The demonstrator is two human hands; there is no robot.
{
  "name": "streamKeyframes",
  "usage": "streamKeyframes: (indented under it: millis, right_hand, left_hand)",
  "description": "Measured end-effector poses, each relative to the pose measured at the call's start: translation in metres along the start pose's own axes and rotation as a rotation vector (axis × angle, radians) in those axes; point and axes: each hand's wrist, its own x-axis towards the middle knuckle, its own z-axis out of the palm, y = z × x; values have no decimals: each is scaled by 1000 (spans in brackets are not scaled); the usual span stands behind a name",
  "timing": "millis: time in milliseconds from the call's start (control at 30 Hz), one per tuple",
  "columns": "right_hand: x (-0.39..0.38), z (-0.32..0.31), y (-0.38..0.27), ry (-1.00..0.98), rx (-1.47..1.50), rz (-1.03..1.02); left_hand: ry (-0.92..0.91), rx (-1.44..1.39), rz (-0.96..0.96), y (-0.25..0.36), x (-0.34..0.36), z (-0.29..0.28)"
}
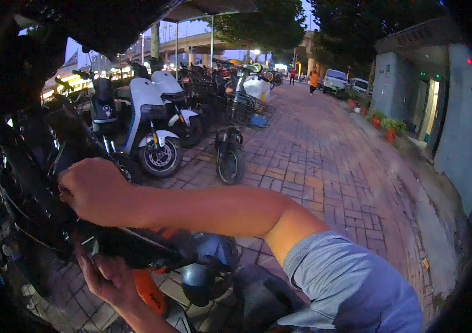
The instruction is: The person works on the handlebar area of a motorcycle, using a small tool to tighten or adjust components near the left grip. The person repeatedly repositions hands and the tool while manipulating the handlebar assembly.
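My right arm, in a short grey-blue sleeve, reaches across to the left. My right hand (94, 191) is closed, its fingers curled beside the dark frame of a parked two-wheeler (36, 188). Whatever those fingers grip is hidden behind the hand. Lower down, my left hand (107, 278) comes up from the bottom edge, bent at the fingers against the dark underside of the same vehicle. Shadow there hides what it pinches. Just right of the left hand shows an orange panel (148, 292), and past it a rounded blue-grey part (196, 277).
White electric scooters (150, 119) stand ahead on the left, near a bike with a wire basket (241, 108). A brick pavement (325, 166) stretches away towards a person in orange (314, 79) and a parked white car (335, 81). Potted plants (390, 129) line a grey building (461, 122).
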Motion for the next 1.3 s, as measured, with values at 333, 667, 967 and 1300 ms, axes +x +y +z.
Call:
streamKeyframes:
  millis: [333,667,967,1300]
  right_hand:
    - [17,-9,20,-113,-189,-385]
    - [43,-20,-9,-409,-356,-314]
    - [45,-49,-7,-479,-448,-440]
    - [-8,-46,-2,-120,-252,-575]
  left_hand:
    - [23,52,26,2,-1,7]
    - [131,74,34,12,-2,8]
    - [-169,-22,-107,2,0,-2]
    - [-179,-44,-89,9,1,-6]
